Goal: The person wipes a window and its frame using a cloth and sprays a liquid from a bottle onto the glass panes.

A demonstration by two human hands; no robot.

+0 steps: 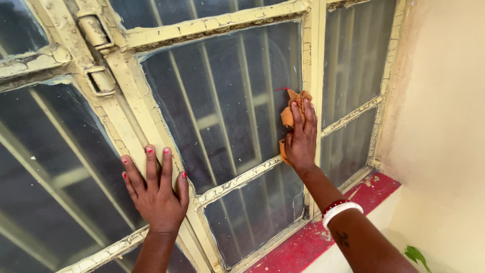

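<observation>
Cloth (289,115), orange and crumpled, lies pressed against the window pane (222,106) under the flat fingers of the right hand (301,142), near the cracked cream frame (317,76). Left hand (155,191) rests open, fingers spread, holding nothing, on the frame's upright below a hinge (98,55). Red sill (328,227) runs beneath.
</observation>
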